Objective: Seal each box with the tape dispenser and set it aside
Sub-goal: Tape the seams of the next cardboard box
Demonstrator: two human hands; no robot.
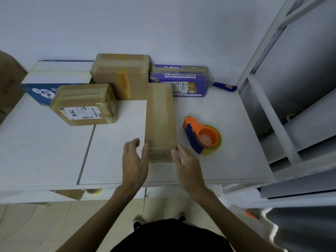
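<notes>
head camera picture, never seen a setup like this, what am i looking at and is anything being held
There is no machine here. A person wears one wide-angle camera on the head, so you look down past their arms. The left hand and right hand are open, one on each side of the near end of a long brown box on the white table. Neither grips it; whether they touch it I cannot tell. The orange and blue tape dispenser lies unheld to the right of that box. Further back sit a labelled brown box, a taller brown box, a blue and white box, a purple pack and a blue-handled tool. Metal shelving stands on the right.
</notes>
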